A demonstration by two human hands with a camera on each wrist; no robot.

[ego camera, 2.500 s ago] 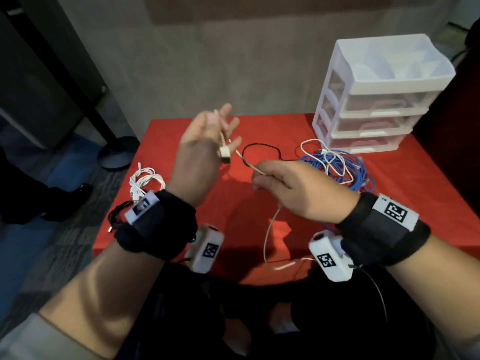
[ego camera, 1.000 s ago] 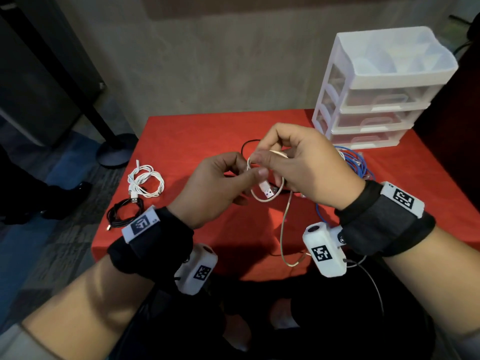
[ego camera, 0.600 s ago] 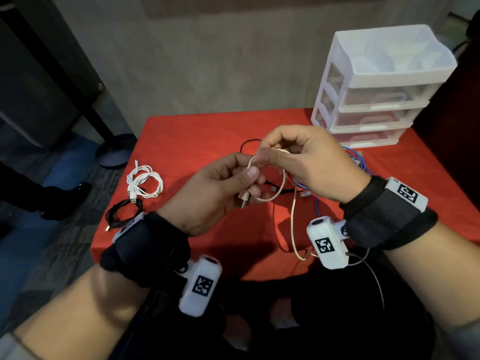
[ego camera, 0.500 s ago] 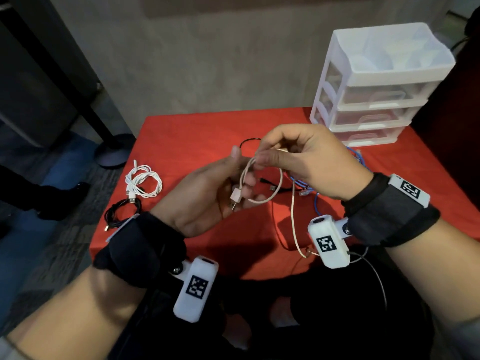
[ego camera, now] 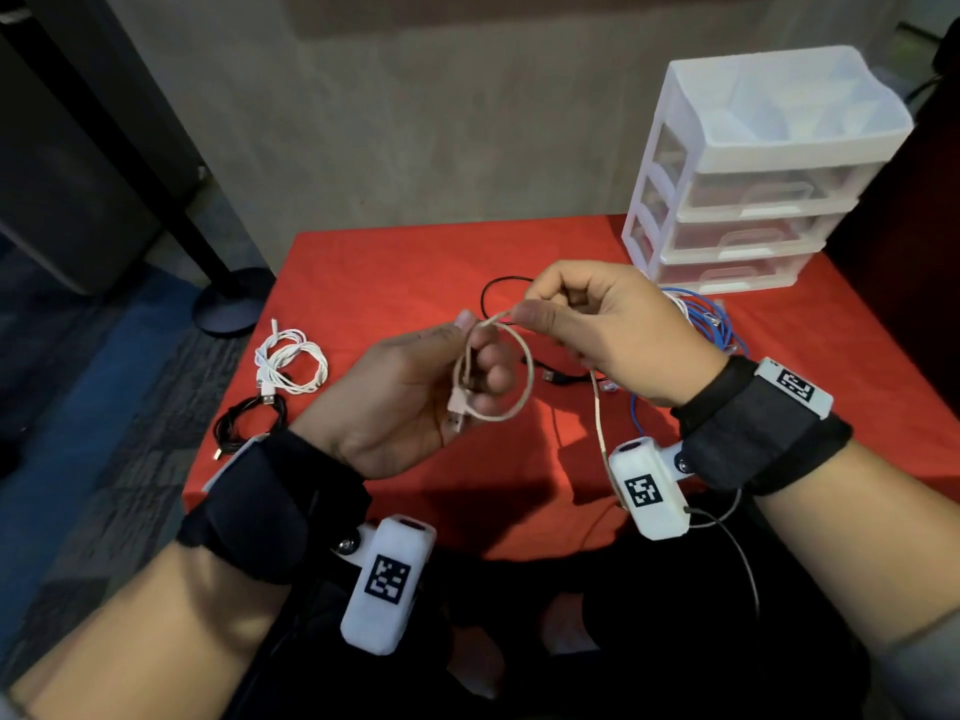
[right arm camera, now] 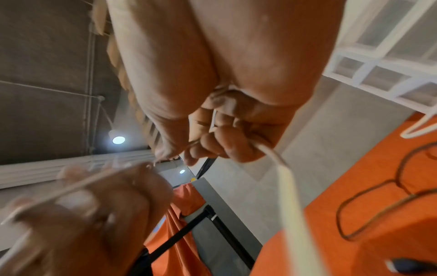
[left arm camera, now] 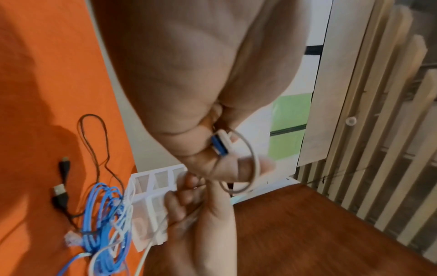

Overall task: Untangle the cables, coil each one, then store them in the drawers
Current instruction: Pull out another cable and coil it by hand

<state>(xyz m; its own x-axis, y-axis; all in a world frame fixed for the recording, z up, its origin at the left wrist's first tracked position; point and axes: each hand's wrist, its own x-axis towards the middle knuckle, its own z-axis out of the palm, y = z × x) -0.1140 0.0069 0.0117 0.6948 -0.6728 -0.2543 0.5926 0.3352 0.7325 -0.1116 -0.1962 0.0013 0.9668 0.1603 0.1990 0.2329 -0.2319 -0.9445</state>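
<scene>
Over the red table (ego camera: 395,262), my left hand (ego camera: 475,356) lies palm up with its fingers curled round one loop of a beige USB cable (ego camera: 524,392). The cable's plug (ego camera: 457,407) lies in that palm; in the left wrist view the plug (left arm camera: 220,143) shows a blue insert. My right hand (ego camera: 519,311) pinches the top of the loop. The cable's tail (ego camera: 600,418) hangs from the right hand toward my lap. In the right wrist view the right hand's fingers (right arm camera: 224,142) are curled round the cable (right arm camera: 290,186).
A white drawer unit (ego camera: 753,168) with three shut drawers stands at the back right. A blue cable tangle (ego camera: 714,324) and a loose black cable (ego camera: 491,293) lie behind my hands. A coiled white cable (ego camera: 291,361) and a coiled black cable (ego camera: 249,423) rest at the table's left edge.
My hands came together from a spread pose, and the cable now forms a loop in the left hand. The left wrist turned palm up and the plug moved down into the palm.
</scene>
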